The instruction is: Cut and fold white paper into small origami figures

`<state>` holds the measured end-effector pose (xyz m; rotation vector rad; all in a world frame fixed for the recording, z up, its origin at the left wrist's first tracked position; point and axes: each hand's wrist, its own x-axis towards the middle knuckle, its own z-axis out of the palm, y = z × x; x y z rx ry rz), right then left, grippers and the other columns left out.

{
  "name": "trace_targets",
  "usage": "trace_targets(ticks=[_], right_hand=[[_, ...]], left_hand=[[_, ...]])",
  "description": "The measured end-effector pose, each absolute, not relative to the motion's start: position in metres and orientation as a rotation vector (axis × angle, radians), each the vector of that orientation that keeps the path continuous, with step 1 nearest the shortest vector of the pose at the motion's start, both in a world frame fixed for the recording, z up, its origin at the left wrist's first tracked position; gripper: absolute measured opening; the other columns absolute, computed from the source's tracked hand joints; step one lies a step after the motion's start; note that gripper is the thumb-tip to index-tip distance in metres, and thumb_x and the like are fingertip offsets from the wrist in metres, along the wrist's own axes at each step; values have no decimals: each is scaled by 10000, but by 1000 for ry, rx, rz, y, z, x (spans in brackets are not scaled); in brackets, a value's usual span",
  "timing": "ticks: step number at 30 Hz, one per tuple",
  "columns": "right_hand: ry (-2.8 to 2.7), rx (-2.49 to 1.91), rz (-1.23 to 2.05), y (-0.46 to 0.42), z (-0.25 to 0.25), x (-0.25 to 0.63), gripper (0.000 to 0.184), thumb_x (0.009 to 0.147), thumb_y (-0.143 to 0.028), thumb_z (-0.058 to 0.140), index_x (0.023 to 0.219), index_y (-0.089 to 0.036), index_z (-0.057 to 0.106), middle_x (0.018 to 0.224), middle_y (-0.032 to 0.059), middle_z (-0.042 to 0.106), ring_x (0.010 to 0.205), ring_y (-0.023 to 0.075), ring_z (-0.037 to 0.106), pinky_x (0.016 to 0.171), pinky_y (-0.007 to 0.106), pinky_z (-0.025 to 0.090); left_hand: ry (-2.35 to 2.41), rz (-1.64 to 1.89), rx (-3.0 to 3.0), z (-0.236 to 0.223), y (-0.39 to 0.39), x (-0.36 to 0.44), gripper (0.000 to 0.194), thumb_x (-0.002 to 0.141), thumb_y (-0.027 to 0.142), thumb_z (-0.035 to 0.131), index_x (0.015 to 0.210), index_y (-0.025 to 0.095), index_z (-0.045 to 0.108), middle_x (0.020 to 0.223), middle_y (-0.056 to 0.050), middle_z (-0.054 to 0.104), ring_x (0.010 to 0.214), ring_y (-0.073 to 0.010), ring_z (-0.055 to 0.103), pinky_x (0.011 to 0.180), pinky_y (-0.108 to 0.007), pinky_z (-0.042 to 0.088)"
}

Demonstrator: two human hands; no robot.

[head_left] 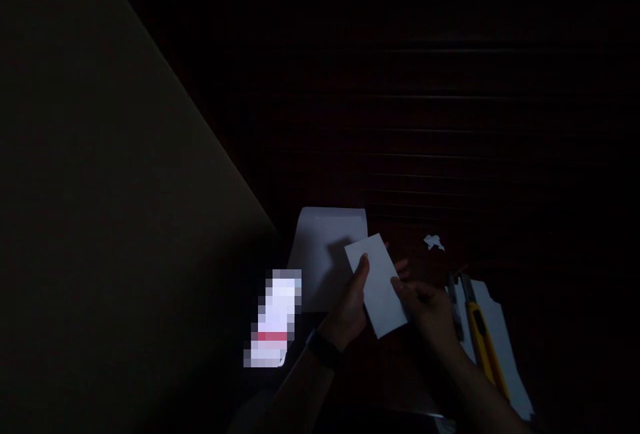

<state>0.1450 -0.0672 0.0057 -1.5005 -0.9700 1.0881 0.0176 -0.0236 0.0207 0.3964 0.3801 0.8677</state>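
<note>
A small white rectangle of paper (381, 294) is held up between both hands, tilted to the left. My left hand (351, 304) supports it from behind, thumb pressed on its face and fingertips showing past its right side. My right hand (425, 301) pinches the paper's right edge between thumb and fingers. Behind the paper lies a larger white sheet or pad (325, 247), partly in shadow. Close to my right forearm is a yellow utility knife (483, 334), resting on white paper (505, 334) beside a dark tool (455, 304) that I cannot make out.
A lit phone screen (274, 321), blurred out, glows left of my left wrist. Scraps of white paper (434, 243) lie on the dark table beyond my right hand. A pale wall or panel (125, 187) slopes along the left; dark wooden slats (400, 94) rise behind. The room is very dim.
</note>
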Motion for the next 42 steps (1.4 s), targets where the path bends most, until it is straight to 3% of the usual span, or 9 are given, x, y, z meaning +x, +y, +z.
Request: trace_targets(ticks=[15, 22, 29, 35, 39, 42], right_hand=[[-1047, -1589, 996, -69, -4, 140, 430, 763, -455, 602, 505, -175, 402, 491, -53, 361, 469, 79, 321, 413, 200, 254], [-1137, -1507, 1081, -71, 5, 141, 372, 855, -438, 486, 601, -167, 504, 550, -35, 459, 519, 98, 411, 465, 199, 320], [-1344, -1477, 1137, -72, 8, 145, 365, 867, -430, 475, 609, -177, 530, 560, -29, 520, 550, 110, 475, 525, 204, 358], [-1339, -1571, 1005, -68, 15, 166, 332, 849, -438, 500, 662, -180, 595, 598, 2, 585, 580, 139, 527, 534, 225, 383], [-1262, -1469, 1038, -62, 11, 162, 279, 828, -414, 544, 953, -182, 637, 944, 62, 666, 882, 216, 589, 750, 282, 438], [-1189, -1493, 1145, -58, 2, 161, 325, 822, -441, 532, 873, -147, 662, 832, 81, 686, 773, 226, 612, 669, 299, 463]], left_hand=[[340, 886, 308, 27, -23, 17, 556, 878, 497, 392, 1360, 225, 335, 1250, -144, 537, 1162, -290, 487, 1010, -482, 294], [506, 989, 340, 24, -19, 15, 488, 849, 473, 481, 1229, 169, 504, 1215, -138, 570, 1104, -281, 534, 958, -424, 382], [866, 1148, 513, 31, -12, 2, 433, 813, 438, 554, 1115, 129, 583, 955, -114, 678, 913, -252, 628, 813, -353, 472], [975, 1214, 621, 31, -13, -22, 400, 743, 253, 671, 1126, 174, 590, 923, -76, 674, 943, -216, 607, 777, -254, 464], [857, 1119, 641, 23, -16, -1, 407, 812, 408, 566, 1112, 133, 584, 918, -109, 674, 860, -232, 634, 742, -317, 477], [803, 1056, 706, 24, -16, 9, 452, 837, 463, 500, 1120, 119, 573, 942, -129, 669, 840, -239, 642, 724, -337, 485]])
